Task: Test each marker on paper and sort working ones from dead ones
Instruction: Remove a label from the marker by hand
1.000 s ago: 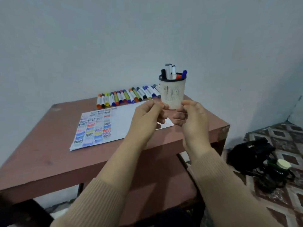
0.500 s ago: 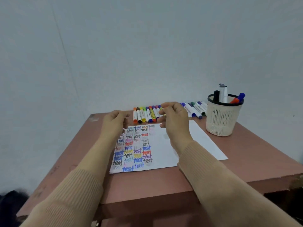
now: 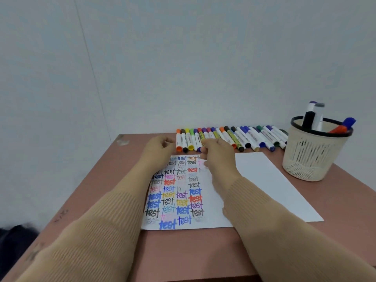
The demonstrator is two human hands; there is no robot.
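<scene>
Pinching a marker (image 3: 201, 136) with a yellowish barrel in the fingertips of the right hand (image 3: 219, 159), right at the long row of markers (image 3: 244, 139) along the far edge of the table (image 3: 114, 180). Seems to be laying it among the others, about a third along from the left end of the row; touching its neighbours or just above them, cannot tell.

A second ago held up between both hands, close together, in front of the cup (image 3: 313, 157); now brought down and to the left, onto the row. Probably means: already tested, capped, judged, and sorted with the lying ones, not with the few standing in the cup at the far right. Meaning of each group, working or dead, only guessed.

Left hand (image 3: 159, 148) now separated from the right one, resting by the left end of the row, at the far left corner of the paper (image 3: 264, 180), fingers curled; holding something or nothing, cannot tell.

Paper just near of the row, left half filled with many coloured words "test", right half blank. Next, most likely, releasing this marker and reaching for another one not yet tested.
</scene>
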